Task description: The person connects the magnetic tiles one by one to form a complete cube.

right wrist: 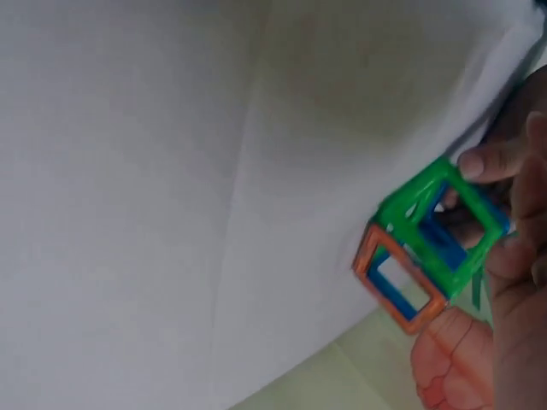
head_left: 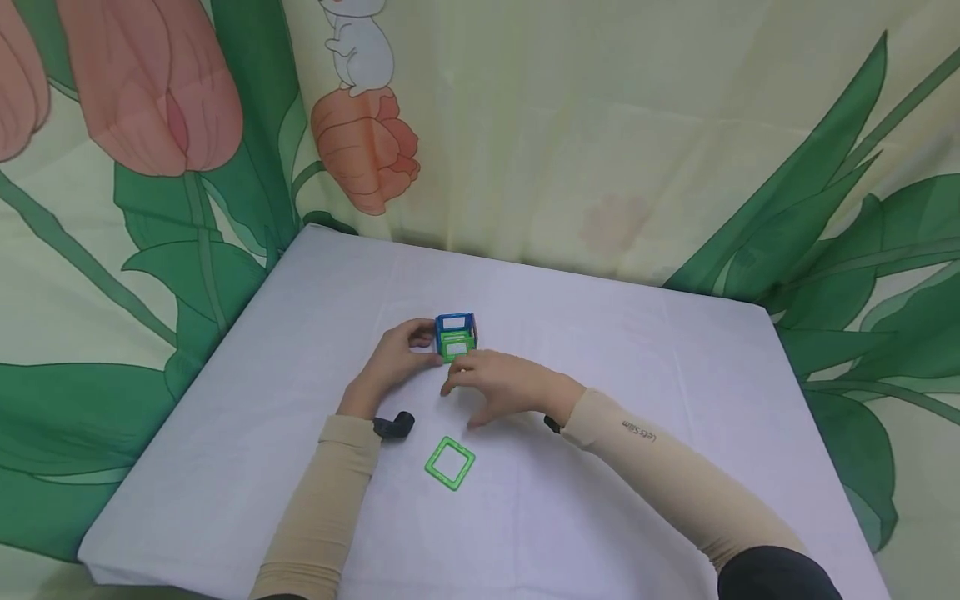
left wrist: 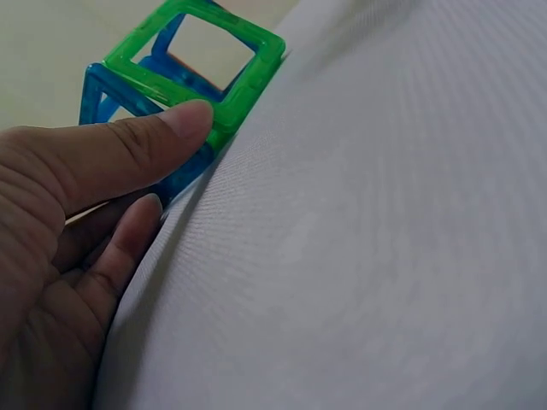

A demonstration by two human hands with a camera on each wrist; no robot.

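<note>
A small box of see-through magnetic tiles, with blue [head_left: 455,316], green [left wrist: 141,79] and orange [right wrist: 410,264] frames, stands on the white cloth. My left hand [head_left: 393,358] grips its left side. In the left wrist view the thumb presses the green frame while fingers lie along the blue one. In front of the box and to its right is my right hand [head_left: 510,385], fingers loosely bent and nothing seen between them. It hides the box's lower right corner in the head view. Nearer the body, one loose green square tile [head_left: 441,477] lies flat on the cloth.
The table [head_left: 637,500] has a white cloth over it. Behind it hangs a curtain [head_left: 525,150] printed with tulips, leaves and a white animal. A black device [head_left: 395,425] sits at the left wrist.
</note>
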